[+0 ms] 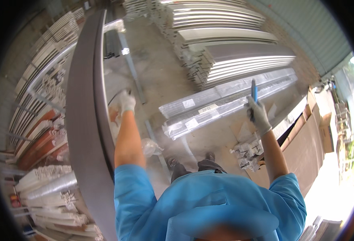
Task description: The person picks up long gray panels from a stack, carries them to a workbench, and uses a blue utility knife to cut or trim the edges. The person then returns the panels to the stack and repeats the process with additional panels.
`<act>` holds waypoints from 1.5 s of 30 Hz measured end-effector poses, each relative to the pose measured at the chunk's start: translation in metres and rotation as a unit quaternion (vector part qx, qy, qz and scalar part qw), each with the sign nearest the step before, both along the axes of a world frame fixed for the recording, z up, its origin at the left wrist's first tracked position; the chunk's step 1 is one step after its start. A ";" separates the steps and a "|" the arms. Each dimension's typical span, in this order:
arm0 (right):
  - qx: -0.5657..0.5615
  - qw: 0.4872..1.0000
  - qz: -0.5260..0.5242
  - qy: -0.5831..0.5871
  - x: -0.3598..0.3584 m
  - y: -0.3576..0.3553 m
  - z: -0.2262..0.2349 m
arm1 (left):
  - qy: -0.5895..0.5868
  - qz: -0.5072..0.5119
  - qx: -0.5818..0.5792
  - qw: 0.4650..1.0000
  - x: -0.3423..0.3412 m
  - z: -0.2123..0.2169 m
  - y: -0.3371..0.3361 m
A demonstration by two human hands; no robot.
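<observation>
My right hand (259,116), in a pale glove with dark fingertips, is closed around a slim blue tool (254,93) with a dark tip that points away from me; its exact kind is unclear. It is raised over the near end of the plastic-wrapped long bundles (225,98). My left hand (127,102), also gloved, is beside the stack of long dark grey panels (82,100). Its fingers look curled and a little blurred. A thin dark curved line runs from it toward the panels; what the fingers hold is hard to make out.
Stacks of long light profiles (221,16) lie at the back. Racks with more lengths (44,136) stand on the left. Crumpled clear plastic (151,148) lies near my feet, and brown cardboard (305,144) is at the right. A pale metal bar (132,64) lies on the floor.
</observation>
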State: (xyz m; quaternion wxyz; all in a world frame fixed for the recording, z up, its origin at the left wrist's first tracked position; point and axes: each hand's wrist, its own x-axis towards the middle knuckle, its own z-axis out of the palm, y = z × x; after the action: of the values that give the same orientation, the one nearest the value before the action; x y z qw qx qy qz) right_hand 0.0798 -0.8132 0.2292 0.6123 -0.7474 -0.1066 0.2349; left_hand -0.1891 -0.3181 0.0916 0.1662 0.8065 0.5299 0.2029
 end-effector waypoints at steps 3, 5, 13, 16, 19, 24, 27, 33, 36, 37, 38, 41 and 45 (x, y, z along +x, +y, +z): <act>-0.026 0.998 -0.001 0.058 -0.013 -0.040 -0.036 | 0.153 -0.039 -0.033 0.987 -0.002 -0.080 0.038; -0.037 0.994 0.012 0.099 -0.019 -0.065 -0.061 | 0.275 -0.054 -0.072 0.957 -0.017 -0.118 0.045; 0.016 0.978 -0.055 0.200 0.000 -0.115 -0.141 | 0.283 0.010 -0.202 0.937 -0.075 -0.098 0.029; -0.077 0.971 0.021 0.227 0.039 -0.125 -0.155 | 0.306 -0.005 -0.107 0.946 -0.072 -0.059 0.003; -0.052 0.953 0.016 0.298 0.090 -0.127 -0.178 | 0.321 -0.057 -0.088 0.941 -0.053 -0.025 -0.013; 0.020 0.954 0.060 0.293 0.171 -0.110 -0.205 | -0.063 -0.156 0.034 0.985 -0.009 0.013 -0.067; -0.009 0.955 0.097 0.282 0.207 -0.065 -0.198 | -0.201 -0.177 -0.027 0.963 0.016 0.043 -0.120; -0.028 0.952 0.206 0.226 0.218 0.052 -0.165 | 0.033 -0.159 0.118 0.980 0.001 0.119 -0.136; 0.023 0.951 0.188 0.245 0.198 0.094 -0.162 | -0.084 -0.077 0.057 0.992 -0.038 0.147 -0.106; 0.035 0.949 0.177 0.260 0.191 0.104 -0.163 | 0.012 -0.058 0.125 0.990 -0.051 0.154 -0.091; 0.049 0.946 0.166 0.273 0.183 0.113 -0.165 | 0.064 -0.047 0.178 0.981 -0.063 0.159 -0.077; 0.098 0.936 0.149 0.305 0.164 0.133 -0.170 | 0.127 0.002 0.181 0.975 -0.090 0.162 -0.039; 0.089 0.945 0.106 0.296 0.152 0.151 -0.177 | 0.184 -0.014 0.183 0.966 -0.097 0.142 0.002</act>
State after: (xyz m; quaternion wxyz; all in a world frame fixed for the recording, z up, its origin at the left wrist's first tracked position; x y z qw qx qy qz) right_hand 0.2318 -0.6623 0.0527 0.6520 -0.5705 -0.0196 0.4991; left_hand -0.2861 -0.3165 0.2333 -0.0820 0.8537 0.4942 0.1423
